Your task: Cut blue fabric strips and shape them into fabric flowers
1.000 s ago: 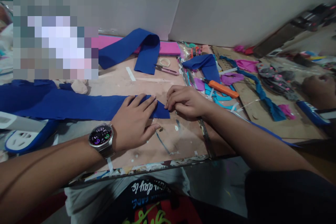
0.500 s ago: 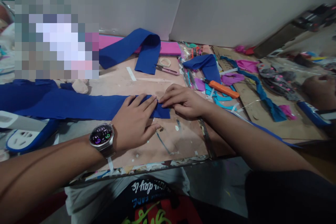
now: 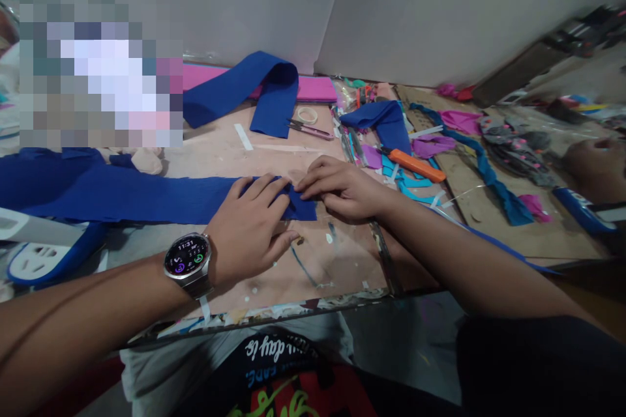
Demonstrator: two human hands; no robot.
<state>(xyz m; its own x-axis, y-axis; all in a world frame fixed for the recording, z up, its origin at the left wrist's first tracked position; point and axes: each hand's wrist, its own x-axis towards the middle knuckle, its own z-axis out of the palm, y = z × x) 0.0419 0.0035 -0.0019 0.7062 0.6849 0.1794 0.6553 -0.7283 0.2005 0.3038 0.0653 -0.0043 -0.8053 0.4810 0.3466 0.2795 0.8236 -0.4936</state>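
Note:
A long blue strip (image 3: 147, 195) with a crinkled, crepe-like surface lies flat across the table. My left hand (image 3: 254, 221), with a watch on its wrist, rests on it near the right end, palm down and fingers stretched out. Just to its right, my right hand (image 3: 342, 189) bends its fingers together, thumb and fingertips at the strip's upper edge. A small fold or crease shows between the two hands. Whatever the right fingertips pinch is partly hidden by them.
Behind lie a looped blue strip (image 3: 274, 91), pink sheets (image 3: 317, 89), a tape roll (image 3: 307, 116) and tweezers (image 3: 313, 130). At right are an orange utility knife (image 3: 415, 165), scraps and cardboard (image 3: 469, 208). A white-and-blue power strip (image 3: 44, 260) is at left. Another person's hand (image 3: 596, 166) shows far right.
My left fingers have drawn back slightly to the left and bent a little, uncovering more of the strip beside the right fingertips. My right hand stays almost in place.

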